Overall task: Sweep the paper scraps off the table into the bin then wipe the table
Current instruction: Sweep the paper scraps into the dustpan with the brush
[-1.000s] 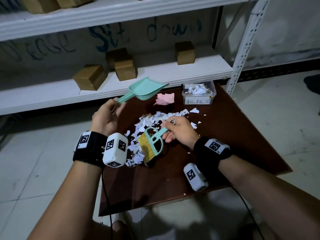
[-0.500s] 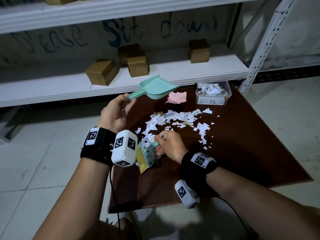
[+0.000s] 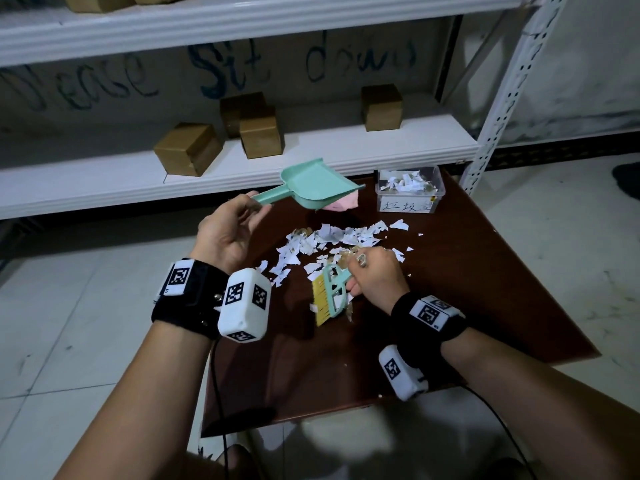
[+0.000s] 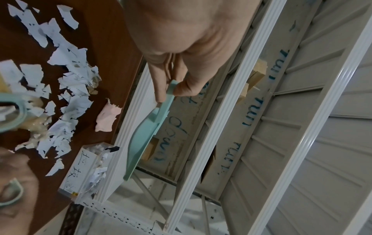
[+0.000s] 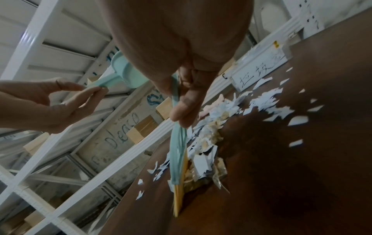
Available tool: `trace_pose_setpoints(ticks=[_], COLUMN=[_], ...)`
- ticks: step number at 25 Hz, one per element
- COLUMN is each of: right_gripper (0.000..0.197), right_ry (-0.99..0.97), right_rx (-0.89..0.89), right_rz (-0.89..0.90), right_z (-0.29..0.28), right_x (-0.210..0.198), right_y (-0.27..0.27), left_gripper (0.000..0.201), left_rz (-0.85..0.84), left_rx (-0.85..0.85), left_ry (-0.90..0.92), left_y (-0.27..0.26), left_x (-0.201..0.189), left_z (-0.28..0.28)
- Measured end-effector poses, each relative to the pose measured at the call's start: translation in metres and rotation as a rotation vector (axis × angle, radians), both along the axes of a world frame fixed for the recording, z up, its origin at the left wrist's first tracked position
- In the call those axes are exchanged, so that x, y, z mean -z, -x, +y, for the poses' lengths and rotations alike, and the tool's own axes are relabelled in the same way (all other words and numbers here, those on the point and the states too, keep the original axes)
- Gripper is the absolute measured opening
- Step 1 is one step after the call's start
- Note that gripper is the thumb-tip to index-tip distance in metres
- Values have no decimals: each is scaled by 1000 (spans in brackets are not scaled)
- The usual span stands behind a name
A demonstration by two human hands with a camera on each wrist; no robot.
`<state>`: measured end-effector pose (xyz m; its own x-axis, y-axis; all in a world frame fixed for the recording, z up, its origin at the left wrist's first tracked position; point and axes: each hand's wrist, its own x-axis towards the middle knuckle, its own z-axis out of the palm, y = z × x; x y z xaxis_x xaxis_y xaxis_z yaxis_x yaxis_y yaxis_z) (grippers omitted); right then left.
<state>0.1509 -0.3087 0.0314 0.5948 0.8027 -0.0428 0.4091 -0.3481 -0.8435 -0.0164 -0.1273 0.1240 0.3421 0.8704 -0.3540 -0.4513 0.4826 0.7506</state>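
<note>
The right hand (image 3: 375, 277) has drawn the brush (image 3: 329, 294) back toward the person, from the middle of the paper scraps (image 3: 332, 237) a second ago to the near edge of the heap, so a fresh stroke looks about to start. The left hand (image 3: 228, 233) has kept the dustpan (image 3: 313, 185) raised over the far left of the bench (image 3: 485, 289), not yet lowered to catch anything. By that reading the sweeping is only partly done, and the wiping has not begun.

The right hand's fingers are curled round the brush handle. The brush's long axis runs from that hand down and to the left, and its yellow bristles meet the bench at the near side of the scraps. The left hand pinches the dustpan handle between thumb and fingers. The pan's long axis runs from the hand toward the bin (image 3: 408, 190), mouth facing right and slightly down. The scraps lie in a loose band across the middle of the bench. The bin at the far edge already holds some paper, and a pink cloth (image 3: 341, 204) lies just left of it, partly under the pan.
</note>
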Motion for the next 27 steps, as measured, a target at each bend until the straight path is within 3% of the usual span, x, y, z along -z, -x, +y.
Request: trace_pose_setpoints(ticks=[5, 13, 17, 20, 23, 27], right_gripper=[31, 30, 29, 30, 32, 37], right_ry=[67, 55, -25, -52, 13, 266], right_rx=[90, 59, 159, 232, 254, 209], right_rz=[-133, -109, -65, -80, -248, -501], right_z=[-21, -44, -48, -53, -58, -66], right_x=[-11, -30, -48, -55, -55, -49], right_y=[-34, -60, -88, -111, -132, -138], left_gripper=[41, 30, 13, 11, 11, 14], left_rz=[72, 116, 179, 256, 338, 485], left_rx=[26, 59, 52, 65, 67, 139], left_ry=[-16, -15, -41, -67, -114, -164], left_y=[-7, -14, -14, -12, -9, -5], left_x=[11, 11, 7, 7, 8, 7], left_z=[0, -5, -9, -12, -13, -16])
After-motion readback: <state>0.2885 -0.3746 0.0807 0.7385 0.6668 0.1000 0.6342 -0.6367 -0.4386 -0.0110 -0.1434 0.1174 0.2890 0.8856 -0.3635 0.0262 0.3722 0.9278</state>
